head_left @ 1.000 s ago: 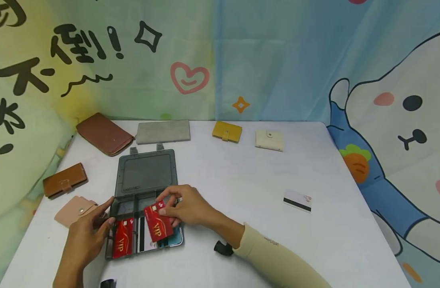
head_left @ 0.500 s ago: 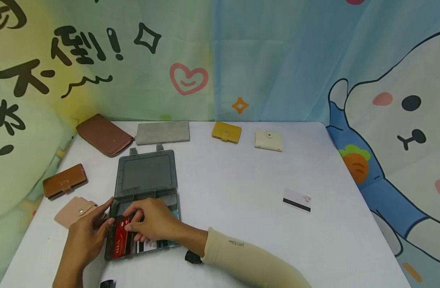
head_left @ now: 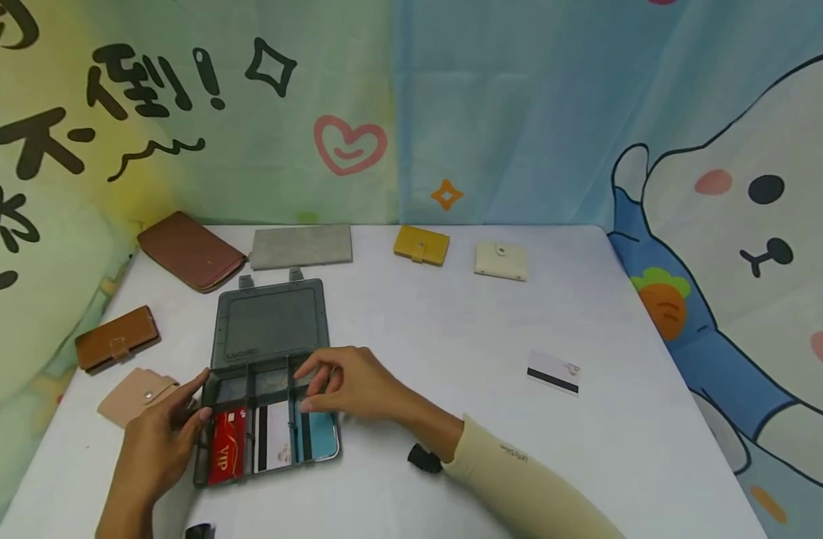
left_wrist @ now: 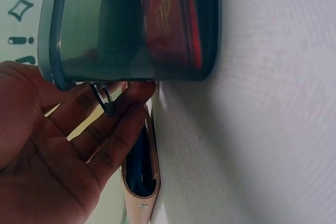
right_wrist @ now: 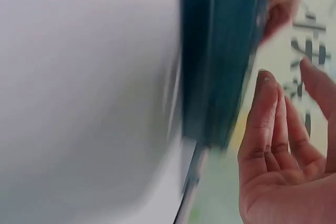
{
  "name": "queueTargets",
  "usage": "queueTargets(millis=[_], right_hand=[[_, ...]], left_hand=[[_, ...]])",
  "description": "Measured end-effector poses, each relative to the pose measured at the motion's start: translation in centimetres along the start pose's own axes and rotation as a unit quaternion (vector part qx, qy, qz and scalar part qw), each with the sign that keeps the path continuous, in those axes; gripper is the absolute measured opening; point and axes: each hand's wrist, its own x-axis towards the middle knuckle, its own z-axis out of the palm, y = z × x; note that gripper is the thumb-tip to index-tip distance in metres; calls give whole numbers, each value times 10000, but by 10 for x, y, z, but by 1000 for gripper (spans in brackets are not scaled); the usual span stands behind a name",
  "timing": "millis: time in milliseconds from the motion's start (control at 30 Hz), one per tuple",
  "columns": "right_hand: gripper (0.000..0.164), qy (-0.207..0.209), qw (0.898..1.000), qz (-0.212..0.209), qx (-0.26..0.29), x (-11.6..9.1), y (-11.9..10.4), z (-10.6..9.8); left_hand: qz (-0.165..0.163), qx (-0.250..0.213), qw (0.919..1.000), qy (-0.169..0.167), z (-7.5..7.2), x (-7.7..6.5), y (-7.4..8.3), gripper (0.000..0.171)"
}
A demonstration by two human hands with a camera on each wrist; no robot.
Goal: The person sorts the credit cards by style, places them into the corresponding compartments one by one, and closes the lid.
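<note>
A dark grey compartment box [head_left: 274,408] lies on the table with its lid [head_left: 271,322] folded back. In its front row are a red VIP card [head_left: 227,448] at left, a white card [head_left: 277,442] with a black stripe in the middle, and a blue card [head_left: 322,434] at right. My left hand [head_left: 158,445] holds the box's left side, thumb and index finger at the rim; the left wrist view shows the other fingers against the outer wall beside a latch [left_wrist: 109,106]. Over the box's right compartments hovers my right hand [head_left: 354,385], fingers loosely bent with nothing between them.
Another white striped card [head_left: 553,373] lies to the right. Several wallets surround the box: pink [head_left: 138,397], tan [head_left: 118,340], brown [head_left: 192,251], grey [head_left: 302,247], yellow [head_left: 421,245] and cream [head_left: 500,260]. A printed cloth [head_left: 506,112] hangs behind the table.
My right hand carried a red VIP card left to the box's left compartment, let go of it there, and came back to the right. The left hand has stayed at the box.
</note>
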Motion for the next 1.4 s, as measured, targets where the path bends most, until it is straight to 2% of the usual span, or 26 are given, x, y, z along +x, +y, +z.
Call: queueTargets(millis=[200,400,633,767,833,933,1033,1100,1233,1333,1400], right_hand=[[45,284,9976,496,-388,-45,21,-59],[56,535,9907,943,-823,-99,49,-112],[61,923,9809,1336,-1075,-157,75,-162],[60,1194,9695,1615,-1407,-182,82,-184],[60,1351,9588,1816,-1714,-192,84,-191],[59,1586,9360,2179,-2264,-203,90,-198],[58,1737,9107,2584,-2716,-208,97,-200],[56,1764,9007,2731,-2883,-208,101,-200],[50,1827,8944,2791,-2979,-203,104,-199],[43,1787,8983,2782,-2894,-195,102,-196],[37,1679,9056,2716,-2792,-189,99,-191]], left_hand=[[-145,19,9999,-79,-1,-1,-1,59],[-189,-23,9997,-121,-1,-1,-1,59],[-245,-17,9995,-176,-1,-1,-2,59],[-255,-23,9995,-177,0,-1,-1,60],[-228,-45,9996,-159,0,-1,0,60],[-173,-61,9998,-123,0,-1,0,59],[-124,-63,9999,-94,0,-1,1,59],[-96,-57,9999,-71,-1,0,1,59],[-102,-61,9999,-85,-1,0,1,59],[-108,-53,9999,-105,0,1,1,59],[-67,-69,9999,-80,0,1,1,58]])
